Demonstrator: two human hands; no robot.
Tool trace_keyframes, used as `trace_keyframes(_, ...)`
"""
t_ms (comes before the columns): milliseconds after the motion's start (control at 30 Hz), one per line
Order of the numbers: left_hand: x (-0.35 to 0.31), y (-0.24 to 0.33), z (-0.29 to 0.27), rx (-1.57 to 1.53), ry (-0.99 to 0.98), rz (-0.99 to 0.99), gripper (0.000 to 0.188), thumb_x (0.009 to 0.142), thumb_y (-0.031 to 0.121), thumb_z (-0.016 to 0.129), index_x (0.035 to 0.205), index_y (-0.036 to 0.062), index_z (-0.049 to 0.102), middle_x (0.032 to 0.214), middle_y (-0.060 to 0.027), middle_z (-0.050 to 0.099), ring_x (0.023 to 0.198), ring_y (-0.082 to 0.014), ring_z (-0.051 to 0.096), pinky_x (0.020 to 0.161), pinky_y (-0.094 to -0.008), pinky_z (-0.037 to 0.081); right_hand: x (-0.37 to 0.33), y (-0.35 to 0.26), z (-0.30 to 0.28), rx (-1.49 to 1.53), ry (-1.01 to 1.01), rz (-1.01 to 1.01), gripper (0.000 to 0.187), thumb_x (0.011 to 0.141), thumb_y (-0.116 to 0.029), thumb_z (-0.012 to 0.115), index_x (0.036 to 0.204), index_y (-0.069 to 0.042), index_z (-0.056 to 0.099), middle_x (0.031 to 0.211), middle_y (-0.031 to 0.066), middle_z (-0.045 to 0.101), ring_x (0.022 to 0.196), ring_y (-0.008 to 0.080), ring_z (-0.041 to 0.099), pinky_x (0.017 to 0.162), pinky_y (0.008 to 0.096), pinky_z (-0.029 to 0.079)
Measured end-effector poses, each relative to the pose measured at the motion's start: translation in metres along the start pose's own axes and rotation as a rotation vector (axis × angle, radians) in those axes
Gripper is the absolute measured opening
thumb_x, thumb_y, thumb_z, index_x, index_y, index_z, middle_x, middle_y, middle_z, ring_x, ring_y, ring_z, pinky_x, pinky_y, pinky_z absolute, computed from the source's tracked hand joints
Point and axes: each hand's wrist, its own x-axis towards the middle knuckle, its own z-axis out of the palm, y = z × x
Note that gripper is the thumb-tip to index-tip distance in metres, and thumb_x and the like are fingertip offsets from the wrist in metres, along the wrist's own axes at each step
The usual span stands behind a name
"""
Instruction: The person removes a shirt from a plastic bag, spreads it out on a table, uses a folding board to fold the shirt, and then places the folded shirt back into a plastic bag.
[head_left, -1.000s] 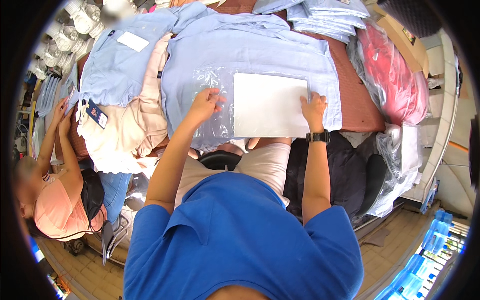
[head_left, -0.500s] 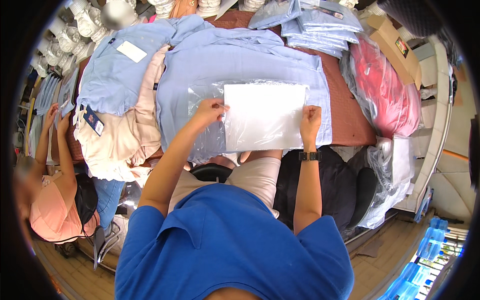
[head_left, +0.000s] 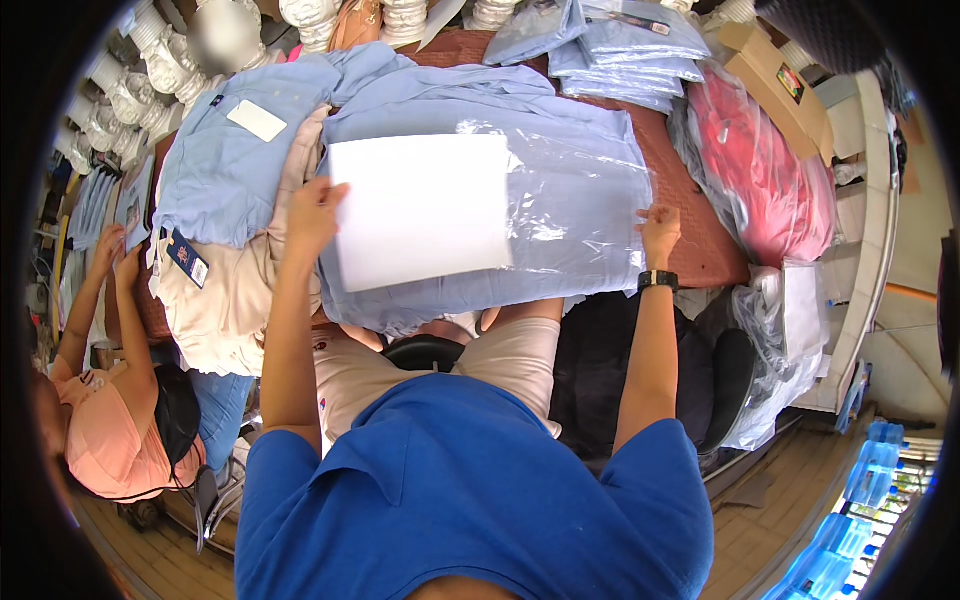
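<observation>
My left hand (head_left: 316,212) pinches the left edge of a white rectangular sheet (head_left: 420,210), stiff and flat like card. To the right of the sheet stretches a clear plastic bag (head_left: 570,205), shiny and thin. Its right edge is pinched by my right hand (head_left: 659,230). The two overlap near the sheet's right side; how much of the sheet lies inside the bag I cannot tell. Both are held over a light blue garment (head_left: 430,100) spread on the table.
Left of it lie a tagged light blue shirt (head_left: 220,150) and beige garments (head_left: 235,290). Bagged blue shirts (head_left: 630,60), a red garment in plastic (head_left: 765,170) and a cardboard box (head_left: 775,85) stand at the right. A co-worker (head_left: 120,430) sits at the left.
The white sheet has moved left with my left hand, while my right hand has shifted right. The clear plastic now extends to the right of the sheet instead of the left.
</observation>
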Motion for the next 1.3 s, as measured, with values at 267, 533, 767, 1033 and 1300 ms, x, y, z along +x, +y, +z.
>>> trace_keyframes(267,0.007,0.009,0.005,0.666,0.463,0.302,0.043,0.087,0.009,0.073,0.125,0.0000,0.055,0.119,-0.0237,0.054,0.102,-0.0441,0.060,0.090,-0.0466,0.050,0.024,0.032,-0.050,-0.292,0.147,-0.029,0.007,0.090,-0.005,0.062,0.097,-0.004,0.061,0.077,0.0165,0.071,0.073,0.0329,0.072,0.067,0.0436,0.055)
trace_keyframes(533,0.024,0.023,0.205,0.039,-0.280,0.380,0.030,0.083,-0.002,0.070,0.106,0.0102,0.056,0.113,-0.0178,0.056,0.101,-0.0280,0.061,0.086,-0.0395,0.051,0.028,0.045,-0.049,-0.194,0.126,-0.194,0.025,0.085,-0.003,0.063,0.109,0.000,0.055,0.090,0.0240,0.070,0.087,0.0407,0.071,0.074,0.0454,0.054)
trace_keyframes(767,0.017,0.054,0.237,-0.001,-0.411,0.068,0.036,0.080,-0.006,0.069,0.112,0.0109,0.067,0.118,-0.0165,0.059,0.089,-0.0256,0.067,0.079,-0.0366,0.053,0.024,0.010,-0.079,-0.292,-0.210,-0.245,0.024,0.081,0.007,0.058,0.104,0.002,0.063,0.096,0.0260,0.066,0.091,0.0448,0.066,0.076,0.0466,0.052)
trace_keyframes(1033,0.088,0.159,0.194,-0.322,-0.376,0.485,0.052,0.087,-0.008,0.064,0.136,0.0076,0.059,0.136,-0.0042,0.058,0.086,-0.0107,0.057,0.082,-0.0269,0.051,0.127,-0.148,-0.117,-0.340,0.142,-0.831,0.022,0.086,0.009,0.051,0.098,0.000,0.066,0.090,0.0235,0.064,0.083,0.0431,0.063,0.072,0.0462,0.050)
trace_keyframes(1300,0.260,0.250,0.222,-0.397,-0.364,0.367,0.057,0.087,-0.005,0.067,0.141,0.0044,0.053,0.143,-0.0055,0.055,0.090,-0.0111,0.061,0.081,-0.0263,0.052,0.345,-0.206,-0.074,-0.576,0.112,-0.995,0.035,0.084,0.005,0.055,0.112,-0.009,0.071,0.103,0.0197,0.068,0.097,0.0394,0.067,0.082,0.0461,0.053)
